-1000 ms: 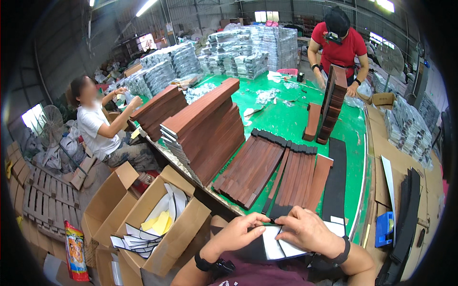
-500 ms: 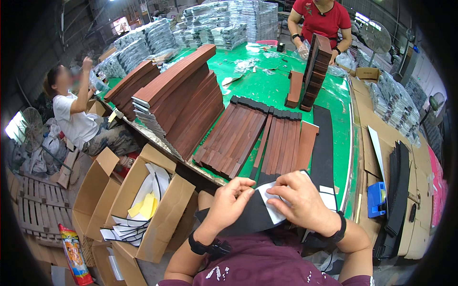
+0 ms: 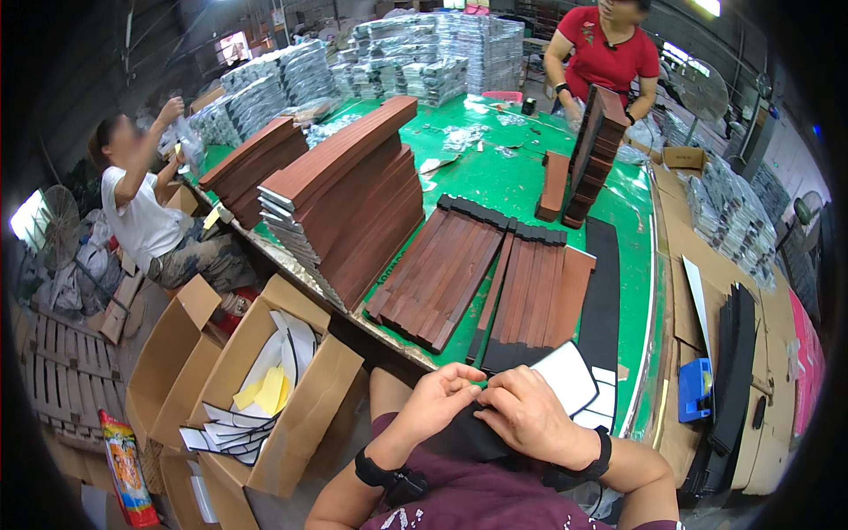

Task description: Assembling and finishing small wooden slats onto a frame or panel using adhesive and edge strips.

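My left hand (image 3: 439,402) and my right hand (image 3: 536,413) meet at the table's near edge, fingertips close together and pinched on the edge of a flexible black strip (image 3: 468,439). The strip hangs below them over my lap. Beyond my right hand, a white backing face (image 3: 565,378) with a black rim sticks up at a tilt. My fingers partly hide where it joins the strip. Just past my hands lie dark brown wooden slats (image 3: 433,274) with black ends, side by side. A long black strip (image 3: 601,300) lies flat to their right.
Tall stacks of brown curved slats (image 3: 353,203) stand on the green table (image 3: 495,177). An open cardboard box (image 3: 300,415) at left holds white, black-edged pieces. At right are a blue tape dispenser (image 3: 695,389) and black strips (image 3: 729,380). Two co-workers are at the far side and left.
My hands have drawn closer together at the strip's edge. The white face that lay between them now stands tilted beyond my right hand. The view has shifted slightly.
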`<action>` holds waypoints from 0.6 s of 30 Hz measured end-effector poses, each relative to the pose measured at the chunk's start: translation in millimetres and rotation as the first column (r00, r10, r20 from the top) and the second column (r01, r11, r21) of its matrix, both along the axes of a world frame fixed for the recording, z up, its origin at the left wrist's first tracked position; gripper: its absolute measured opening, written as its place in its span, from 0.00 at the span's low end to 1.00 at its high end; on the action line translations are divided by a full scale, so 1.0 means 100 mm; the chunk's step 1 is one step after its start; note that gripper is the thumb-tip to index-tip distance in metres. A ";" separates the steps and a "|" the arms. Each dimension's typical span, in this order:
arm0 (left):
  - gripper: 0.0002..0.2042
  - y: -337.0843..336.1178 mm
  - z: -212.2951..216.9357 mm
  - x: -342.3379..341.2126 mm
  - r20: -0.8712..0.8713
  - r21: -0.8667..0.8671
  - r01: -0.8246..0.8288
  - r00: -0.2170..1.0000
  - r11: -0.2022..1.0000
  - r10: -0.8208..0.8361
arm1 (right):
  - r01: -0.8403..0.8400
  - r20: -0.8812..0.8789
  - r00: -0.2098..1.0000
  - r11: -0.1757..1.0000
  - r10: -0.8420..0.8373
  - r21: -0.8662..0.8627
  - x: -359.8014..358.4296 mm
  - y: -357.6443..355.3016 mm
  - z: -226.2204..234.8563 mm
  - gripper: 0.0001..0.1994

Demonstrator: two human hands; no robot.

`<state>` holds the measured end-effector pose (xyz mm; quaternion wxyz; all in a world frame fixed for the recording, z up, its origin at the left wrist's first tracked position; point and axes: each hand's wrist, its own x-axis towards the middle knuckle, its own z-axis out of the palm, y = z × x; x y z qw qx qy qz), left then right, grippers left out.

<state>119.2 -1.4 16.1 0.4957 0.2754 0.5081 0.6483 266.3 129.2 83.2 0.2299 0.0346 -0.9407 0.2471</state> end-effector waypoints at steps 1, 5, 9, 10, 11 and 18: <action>0.10 0.02 -0.03 0.00 0.005 -0.003 -0.010 1.000 1.000 0.010 | -0.010 0.005 1.000 1.000 0.010 -0.003 -0.03 0.01 -0.02 0.15; 0.09 0.10 -0.20 -0.07 0.137 0.005 -0.088 0.987 0.996 0.087 | -0.263 -0.035 0.964 0.964 0.262 -0.028 -0.15 0.03 -0.12 0.10; 0.07 0.10 -0.30 -0.08 0.148 -0.028 -0.242 0.959 0.970 0.243 | -0.313 0.015 0.945 0.914 0.328 -0.259 -0.29 0.05 -0.16 0.09; 0.08 0.07 -0.34 -0.09 0.125 0.015 -0.270 0.956 0.963 0.266 | -0.262 0.044 0.958 0.924 0.285 -0.280 -0.31 0.07 -0.17 0.10; 0.09 0.03 -0.38 -0.09 0.098 0.061 -0.300 0.951 0.952 0.294 | -0.222 0.008 0.973 0.945 0.231 -0.238 -0.33 0.08 -0.19 0.10; 0.10 -0.10 -0.47 -0.07 -0.317 0.109 -0.269 0.903 0.957 0.291 | -0.158 0.003 0.986 0.953 0.165 -0.258 -0.38 0.10 -0.24 0.09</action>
